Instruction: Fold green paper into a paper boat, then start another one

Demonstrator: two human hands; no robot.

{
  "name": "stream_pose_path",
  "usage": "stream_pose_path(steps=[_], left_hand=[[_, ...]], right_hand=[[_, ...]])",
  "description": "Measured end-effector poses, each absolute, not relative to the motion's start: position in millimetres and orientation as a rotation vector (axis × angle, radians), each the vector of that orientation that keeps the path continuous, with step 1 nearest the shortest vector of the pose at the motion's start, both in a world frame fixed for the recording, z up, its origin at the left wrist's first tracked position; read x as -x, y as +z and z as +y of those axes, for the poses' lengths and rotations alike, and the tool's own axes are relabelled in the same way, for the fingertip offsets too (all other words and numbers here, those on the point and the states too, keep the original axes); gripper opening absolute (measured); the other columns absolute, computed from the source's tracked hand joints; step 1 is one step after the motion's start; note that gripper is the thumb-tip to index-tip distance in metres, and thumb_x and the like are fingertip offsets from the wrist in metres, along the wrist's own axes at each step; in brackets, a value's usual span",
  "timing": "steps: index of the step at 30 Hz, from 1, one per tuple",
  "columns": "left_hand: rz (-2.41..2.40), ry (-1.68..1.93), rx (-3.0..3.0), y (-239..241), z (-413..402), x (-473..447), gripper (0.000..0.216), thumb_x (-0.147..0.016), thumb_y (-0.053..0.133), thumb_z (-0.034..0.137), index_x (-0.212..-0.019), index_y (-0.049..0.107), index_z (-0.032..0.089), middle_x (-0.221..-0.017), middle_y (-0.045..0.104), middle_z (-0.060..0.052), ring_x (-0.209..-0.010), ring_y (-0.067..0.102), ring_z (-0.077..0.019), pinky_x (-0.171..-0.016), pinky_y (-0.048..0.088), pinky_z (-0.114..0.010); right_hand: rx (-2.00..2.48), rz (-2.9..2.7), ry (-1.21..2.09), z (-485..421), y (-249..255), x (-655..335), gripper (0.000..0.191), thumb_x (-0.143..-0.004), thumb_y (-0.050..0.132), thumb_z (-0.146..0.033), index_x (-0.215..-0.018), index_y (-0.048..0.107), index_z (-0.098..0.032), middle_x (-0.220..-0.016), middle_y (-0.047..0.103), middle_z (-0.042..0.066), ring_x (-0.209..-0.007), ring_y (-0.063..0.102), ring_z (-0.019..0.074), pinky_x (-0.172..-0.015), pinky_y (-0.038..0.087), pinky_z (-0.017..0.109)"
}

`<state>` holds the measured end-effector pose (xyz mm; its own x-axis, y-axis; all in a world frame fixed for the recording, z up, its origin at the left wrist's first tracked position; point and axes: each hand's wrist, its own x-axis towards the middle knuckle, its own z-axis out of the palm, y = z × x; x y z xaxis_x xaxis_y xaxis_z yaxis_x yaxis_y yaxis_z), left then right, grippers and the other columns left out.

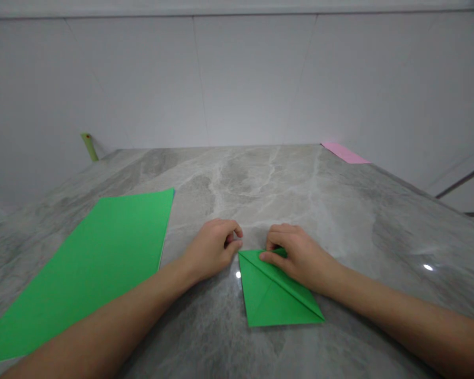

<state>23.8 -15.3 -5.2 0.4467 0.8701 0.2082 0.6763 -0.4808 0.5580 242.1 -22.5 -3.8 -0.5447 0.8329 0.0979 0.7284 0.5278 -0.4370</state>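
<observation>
- Since it's only thin sheet stock, the folded paper (266, 305) should be v. light, w/ next to no heft; it lies near, a bit right of centre, flat on the grey stone tabletop (237, 184).
- R. hand (298, 255) is at its far edge: thumb pressed on top, other fingers curled in at the far side, apparently pinching the flap; how much paper sits btwn them is hidden by the hand.
- L. hand (213, 247) is by the far-left corner: fingers curled, small gap btwn thumb & forefinger, nothing visibly gripped; can't tell if the thumb touches the corner.
- Stiffness: prob. bendy in single layers, firmer along the diagonal fold running far-left to near-right, where layers stack.
- Fragility: likely to crumple or take stray creases if squeezed mid-panel; corners prob. the weakest bits.
- Slip: tabletop looks polished, so paper may skate under a light push; a flat fingertip on the near-left panel should pin it.
- Best hold: thumb-and-finger pinch at the layered diagonal or a corner, w/ light pressure.
- Nearby: larger green sheet (114, 242) to the left, pink paper (345, 153) far right, lt. green object (89, 147) far left, too small to ID.
</observation>
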Motion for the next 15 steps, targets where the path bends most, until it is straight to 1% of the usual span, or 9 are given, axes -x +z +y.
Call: stream_pose_path(steps=[3,6,9,13,15], left_hand=[[1.128,0.715,-2.403,-4.7,-18.9,-24.8,0.004,-0.084,0.072,0.017,-0.085,0.068,0.018,-0.076,0.062,0.000,-0.078,0.058,-0.0163,-0.074,0.043,-0.029],[1.031,0.643,-2.494,-6.9,-19.7,-26.2,0.009,-0.082,0.076,0.023,-0.077,0.070,0.019,-0.076,0.062,0.000,-0.080,0.057,-0.0172,-0.077,0.043,-0.031],[1.065,0.639,-2.462,-9.9,-18.3,-26.6,0.015,-0.079,0.080,0.025,-0.072,0.069,0.018,-0.073,0.061,0.000,-0.079,0.057,-0.0172,-0.076,0.043,-0.030],[1.082,0.640,-2.430,-10.5,-17.3,-25.3,0.018,-0.078,0.081,0.025,-0.068,0.068,0.017,-0.072,0.059,0.000,-0.077,0.057,-0.0165,-0.073,0.043,-0.029],[1.085,0.634,-2.439,-9.8,-17.5,-24.3,0.019,-0.079,0.080,0.026,-0.067,0.068,0.018,-0.072,0.058,0.000,-0.077,0.056,-0.0166,-0.073,0.044,-0.029]], right_hand=[[1.298,-2.474,0.485,-21.5,-5.2,-242.2,0.016,-0.085,0.073,-0.021,-0.074,0.062,-0.016,-0.078,0.063,0.002,-0.079,0.057,0.0193,-0.074,0.040,0.033],[1.307,-2.473,0.480,-21.4,-5.0,-242.4,0.016,-0.085,0.072,-0.022,-0.073,0.062,-0.016,-0.076,0.062,0.002,-0.078,0.057,0.0198,-0.072,0.040,0.033],[1.317,-2.466,0.465,-22.8,-1.5,-244.0,0.015,-0.085,0.070,-0.023,-0.073,0.064,-0.016,-0.075,0.062,0.004,-0.077,0.058,0.0208,-0.071,0.041,0.033],[1.315,-2.427,0.487,-23.1,5.7,-249.6,0.005,-0.080,0.066,-0.016,-0.075,0.066,-0.015,-0.076,0.065,0.005,-0.077,0.060,0.0212,-0.073,0.043,0.034],[1.336,-2.420,0.504,-21.0,7.5,-252.9,0.004,-0.078,0.067,-0.015,-0.074,0.066,-0.016,-0.075,0.066,0.005,-0.076,0.060,0.0210,-0.072,0.043,0.033]])
